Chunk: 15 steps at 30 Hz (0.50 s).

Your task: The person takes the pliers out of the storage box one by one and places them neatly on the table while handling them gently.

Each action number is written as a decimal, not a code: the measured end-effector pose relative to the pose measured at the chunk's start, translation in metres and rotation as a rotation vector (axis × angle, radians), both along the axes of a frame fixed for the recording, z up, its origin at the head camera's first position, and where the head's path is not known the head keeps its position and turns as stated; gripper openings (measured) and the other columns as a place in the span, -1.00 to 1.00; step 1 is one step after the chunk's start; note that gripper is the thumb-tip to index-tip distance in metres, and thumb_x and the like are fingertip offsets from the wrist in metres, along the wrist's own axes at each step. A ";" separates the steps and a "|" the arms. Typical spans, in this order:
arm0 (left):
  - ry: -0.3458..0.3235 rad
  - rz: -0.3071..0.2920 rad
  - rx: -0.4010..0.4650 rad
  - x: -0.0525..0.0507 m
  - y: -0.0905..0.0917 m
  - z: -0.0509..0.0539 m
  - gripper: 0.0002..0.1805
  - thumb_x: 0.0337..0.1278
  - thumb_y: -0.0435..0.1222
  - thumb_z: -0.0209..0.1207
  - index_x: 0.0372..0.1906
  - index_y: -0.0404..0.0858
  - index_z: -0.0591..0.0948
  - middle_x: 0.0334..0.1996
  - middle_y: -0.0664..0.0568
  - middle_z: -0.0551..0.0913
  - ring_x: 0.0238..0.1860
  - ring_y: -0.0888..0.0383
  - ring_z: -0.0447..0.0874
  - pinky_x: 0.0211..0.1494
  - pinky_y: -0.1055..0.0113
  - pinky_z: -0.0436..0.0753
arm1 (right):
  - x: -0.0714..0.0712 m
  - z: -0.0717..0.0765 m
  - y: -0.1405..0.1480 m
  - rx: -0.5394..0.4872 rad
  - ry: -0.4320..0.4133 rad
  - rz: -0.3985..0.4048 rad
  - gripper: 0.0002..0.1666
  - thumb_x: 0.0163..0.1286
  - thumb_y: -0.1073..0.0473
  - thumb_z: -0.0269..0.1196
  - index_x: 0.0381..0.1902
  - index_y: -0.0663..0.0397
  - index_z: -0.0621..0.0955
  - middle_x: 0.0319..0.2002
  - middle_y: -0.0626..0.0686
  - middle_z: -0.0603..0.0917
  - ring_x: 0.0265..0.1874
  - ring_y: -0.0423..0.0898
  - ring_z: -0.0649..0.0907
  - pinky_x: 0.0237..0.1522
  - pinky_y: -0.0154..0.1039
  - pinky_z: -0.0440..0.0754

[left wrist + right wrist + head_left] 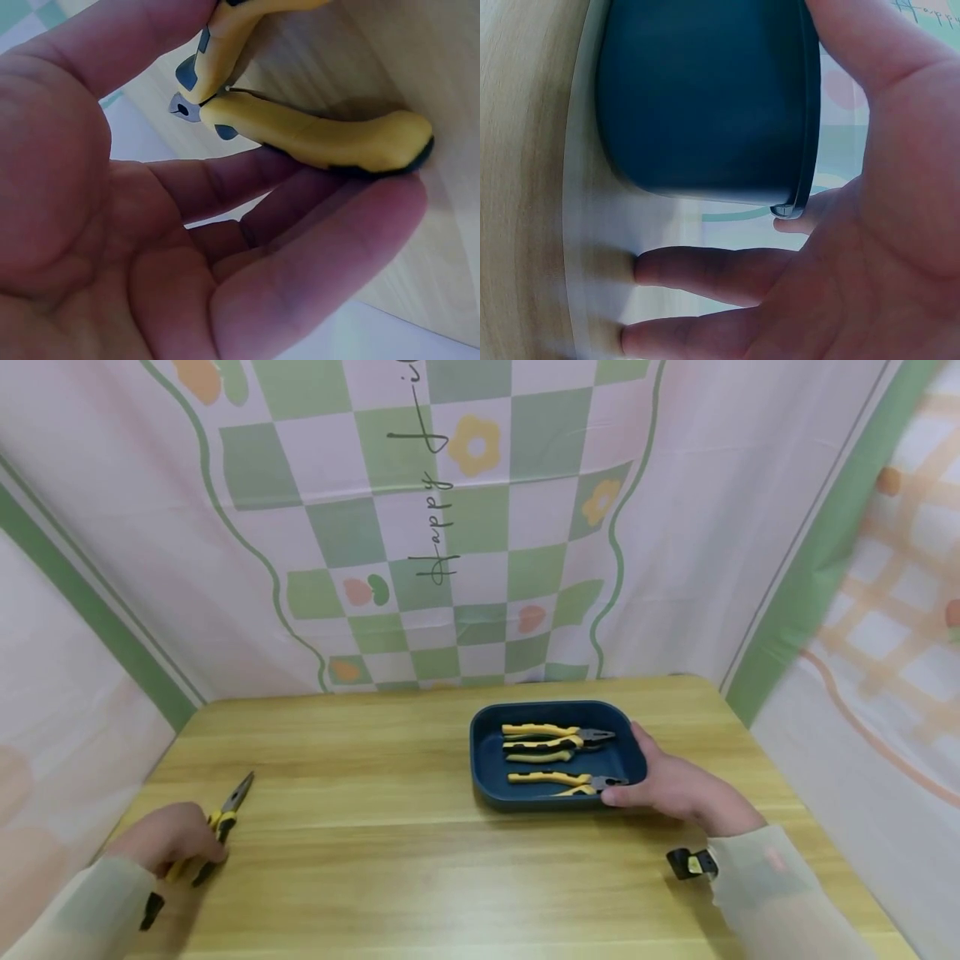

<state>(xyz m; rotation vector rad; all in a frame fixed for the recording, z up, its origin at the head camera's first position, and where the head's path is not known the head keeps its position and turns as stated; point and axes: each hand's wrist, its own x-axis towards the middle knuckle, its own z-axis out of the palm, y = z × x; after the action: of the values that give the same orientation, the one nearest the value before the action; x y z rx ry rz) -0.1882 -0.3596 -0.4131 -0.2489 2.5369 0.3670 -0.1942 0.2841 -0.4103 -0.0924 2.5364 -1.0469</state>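
Observation:
At the left of the table, my left hand [176,835] grips long-nose pliers [238,795] with yellow and black handles. Their pointed jaws face away from me. In the left wrist view, the thumb is at one yellow handle and the fingers lie along the other handle [322,139], with the handles spread apart. On the right, my right hand [678,781] holds the right end of a dark blue tray [483,789], its thumb over the near rim. Several yellow-handled pliers [551,777] lie inside the tray. From the right wrist, the tray's outer wall [705,97] shows beside spread fingers.
The wooden table [360,860] carries the tray toward its back right. Behind it hangs a checked green and white cloth [472,527], with more cloth at both sides. A black strap [690,863] sits at the right sleeve.

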 end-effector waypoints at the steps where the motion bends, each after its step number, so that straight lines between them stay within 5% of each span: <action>1: -0.003 0.011 0.003 0.001 0.000 0.000 -0.58 0.04 -0.15 0.39 -0.47 -0.39 0.46 -0.50 -0.15 0.50 -0.46 -0.05 0.55 -0.43 0.14 0.62 | 0.000 0.000 0.000 0.000 -0.002 -0.001 0.60 0.13 -0.28 0.47 0.53 0.13 -0.47 0.43 0.61 -0.07 0.33 0.54 0.17 0.25 0.40 0.17; 6: 0.007 0.026 0.024 0.006 -0.002 -0.002 -0.55 0.07 -0.03 0.37 -0.57 -0.29 0.47 -0.59 -0.07 0.51 -0.60 0.12 0.44 -0.58 0.34 0.44 | 0.000 0.001 0.000 0.006 -0.003 -0.001 0.60 0.13 -0.28 0.47 0.53 0.14 -0.46 0.43 0.60 -0.07 0.32 0.54 0.17 0.25 0.40 0.18; 15: 0.086 -0.078 -0.016 0.005 -0.004 -0.007 -0.52 0.05 0.00 0.39 -0.50 -0.30 0.46 -0.59 -0.04 0.50 -0.60 0.09 0.47 -0.56 0.28 0.45 | 0.000 0.000 0.000 0.022 0.011 0.004 0.59 0.13 -0.28 0.46 0.53 0.17 -0.44 0.43 0.60 -0.06 0.31 0.55 0.19 0.23 0.40 0.20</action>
<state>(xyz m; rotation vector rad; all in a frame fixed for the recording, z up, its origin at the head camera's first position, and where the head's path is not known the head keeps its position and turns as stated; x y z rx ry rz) -0.1835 -0.3639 -0.4204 -0.1419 2.6265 0.3338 -0.1944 0.2837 -0.4099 -0.0977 2.5555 -1.0191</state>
